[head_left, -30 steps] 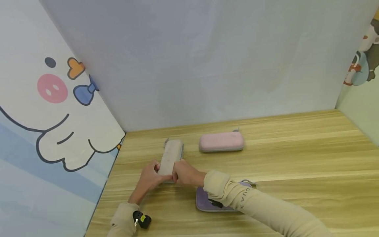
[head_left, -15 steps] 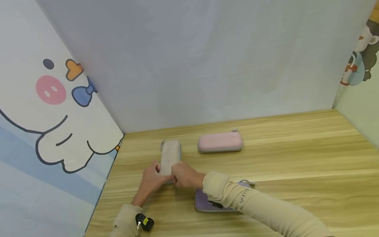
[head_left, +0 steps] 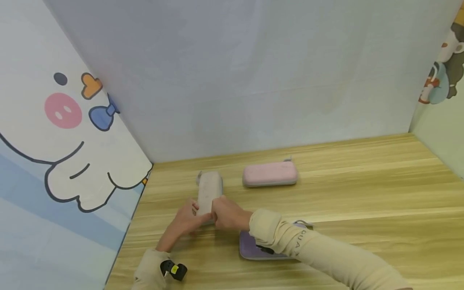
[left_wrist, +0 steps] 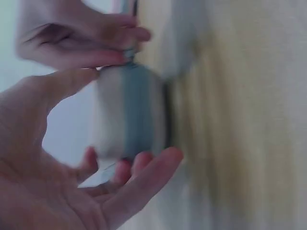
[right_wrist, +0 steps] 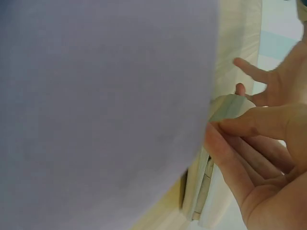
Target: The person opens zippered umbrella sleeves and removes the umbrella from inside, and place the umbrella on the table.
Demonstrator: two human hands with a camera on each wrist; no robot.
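A cream zip-up pencil case (head_left: 209,191) lies lengthwise away from me on the wooden table. My left hand (head_left: 186,219) holds its near end, thumb on one side and fingers on the other, as the left wrist view shows with the case's blue-grey zip band (left_wrist: 139,112). At the near right corner my right hand (head_left: 227,213) pinches a small part at the zip, probably the pull, mostly hidden by the fingertips. Along the case's side in the right wrist view runs a parted zip gap (right_wrist: 205,187).
A pink pencil case (head_left: 270,174) lies farther back, right of the cream one. Under my right forearm is a purple case (head_left: 250,246), partly covered by the sleeve (head_left: 319,253). A pale backdrop (head_left: 275,80) stands behind the table (head_left: 362,193).
My left hand's fingers have shifted slightly at the case's near end. The right hand stays at the same corner, and the cream case has barely moved.
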